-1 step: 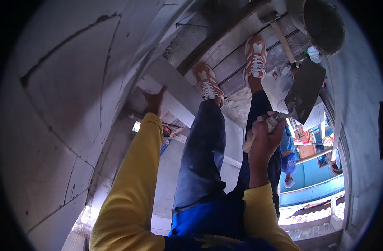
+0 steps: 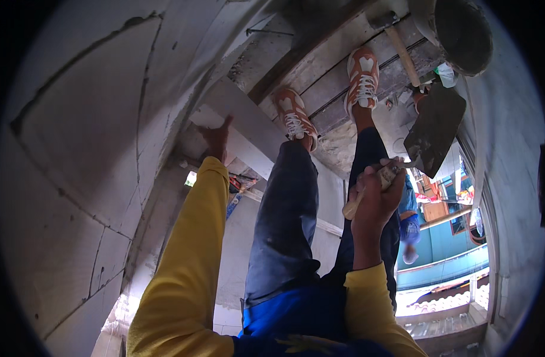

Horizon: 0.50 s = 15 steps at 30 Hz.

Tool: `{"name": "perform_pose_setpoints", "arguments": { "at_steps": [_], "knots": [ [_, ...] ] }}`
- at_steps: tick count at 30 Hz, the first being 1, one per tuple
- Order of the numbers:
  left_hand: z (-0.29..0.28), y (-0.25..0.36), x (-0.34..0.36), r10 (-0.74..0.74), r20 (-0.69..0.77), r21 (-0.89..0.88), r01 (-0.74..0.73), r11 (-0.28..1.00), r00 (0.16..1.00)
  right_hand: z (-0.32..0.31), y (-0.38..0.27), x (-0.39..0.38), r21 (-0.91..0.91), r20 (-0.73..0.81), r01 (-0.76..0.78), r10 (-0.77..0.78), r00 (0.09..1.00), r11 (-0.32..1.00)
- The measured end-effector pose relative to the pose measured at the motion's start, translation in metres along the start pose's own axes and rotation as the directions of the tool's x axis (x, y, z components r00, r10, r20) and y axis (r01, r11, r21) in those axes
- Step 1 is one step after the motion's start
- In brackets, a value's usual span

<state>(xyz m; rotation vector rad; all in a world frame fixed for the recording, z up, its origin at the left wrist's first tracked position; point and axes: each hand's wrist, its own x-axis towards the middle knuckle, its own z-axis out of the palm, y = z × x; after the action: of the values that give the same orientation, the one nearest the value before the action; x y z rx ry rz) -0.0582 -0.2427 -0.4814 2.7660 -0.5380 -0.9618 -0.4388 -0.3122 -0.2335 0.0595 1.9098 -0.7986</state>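
My right hand (image 2: 374,199) is closed around the wooden handle of a trowel (image 2: 434,130), whose dark, mortar-coated blade points up and to the right beside my right leg. My left hand (image 2: 216,138), at the end of a yellow sleeve, rests with its fingers flat on a pale grey block (image 2: 239,122) set against the block wall (image 2: 88,137). It grips nothing. Both of my orange and white shoes (image 2: 361,74) stand on grey planks (image 2: 338,77) ahead of the block.
A dark bucket (image 2: 462,33) sits at the upper right, with a wooden-handled tool (image 2: 402,53) lying on the planks beside it. Far below on the right, a person in blue (image 2: 409,223) stands near teal walls and roofing. A drop opens beyond the planks' edge.
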Motion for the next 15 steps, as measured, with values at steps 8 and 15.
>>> {"name": "perform_pose_setpoints", "arguments": {
  "at_steps": [8,15],
  "knots": [
    [0.024,-0.013,0.003,-0.238,-0.146,0.104,0.254,0.962,0.960,0.005,0.045,-0.006,0.018,0.028,-0.078,0.077,0.997,0.997],
    [0.005,0.001,-0.093,0.118,-0.087,-0.125,-0.128,0.984,0.989,0.008,0.033,0.011,-0.057,0.097,-0.064,0.069,0.993,0.996]
  ]
}}
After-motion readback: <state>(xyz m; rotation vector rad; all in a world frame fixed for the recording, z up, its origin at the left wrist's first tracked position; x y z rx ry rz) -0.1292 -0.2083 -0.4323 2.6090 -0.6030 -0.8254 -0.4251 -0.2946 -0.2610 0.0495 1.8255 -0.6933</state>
